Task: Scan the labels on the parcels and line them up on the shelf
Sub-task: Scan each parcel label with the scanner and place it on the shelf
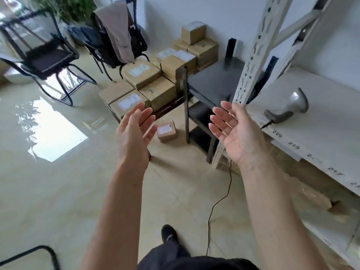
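- Our left hand (134, 133) and right hand (233, 131) hang empty, fingers spread.
- Parcels (140, 78) sit stacked left of the shelf (321, 117); one small parcel (166, 130) lies just beneath our hands.
- Grabbing hastily, we risk toppling the stack or snagging the scanner (286, 108) cable.

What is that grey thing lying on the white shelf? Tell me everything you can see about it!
It looks like a handheld barcode scanner, grey, probably plastic, with a wide rounded head and a darker handle. It lies on its side on the white shelf, near the front edge, just right of the perforated upright post. A thin black cable seems to run from its handle end down to the floor. Neither hand touches it.
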